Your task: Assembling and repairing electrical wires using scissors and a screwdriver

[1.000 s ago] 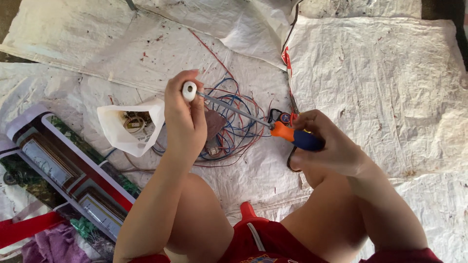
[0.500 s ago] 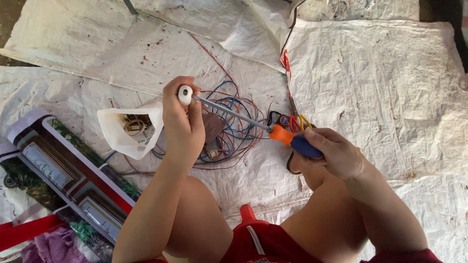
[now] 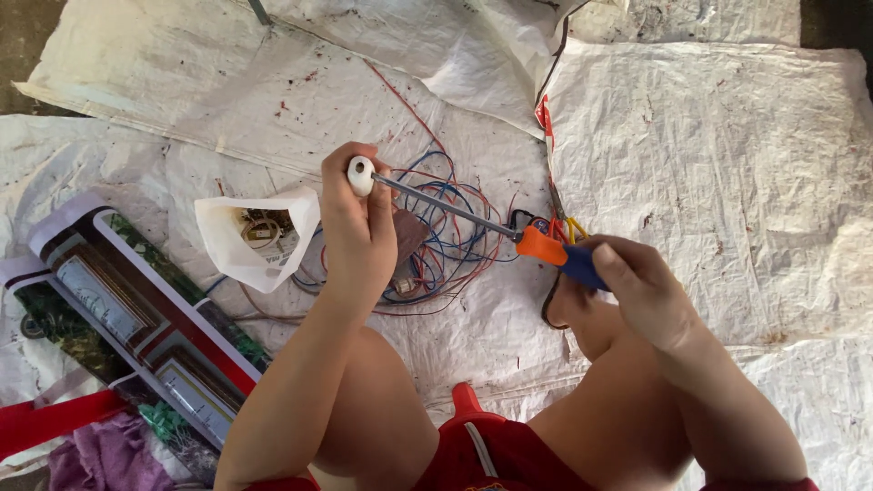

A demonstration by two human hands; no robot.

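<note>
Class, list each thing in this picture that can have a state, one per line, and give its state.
Left hand: closed around a small white round part.
Right hand: grip closed on the screwdriver handle.
Screwdriver: tilted, tip at the white part.
White plastic housing: open, parts visible inside.
Coloured wires: loose, tangled on the sheet.

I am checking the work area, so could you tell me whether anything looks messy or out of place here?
Yes. A loose tangle of red and blue wires sprawls over the stained white sacking, beyond the left hand. The white housing beside it lies open, its parts exposed.
</note>
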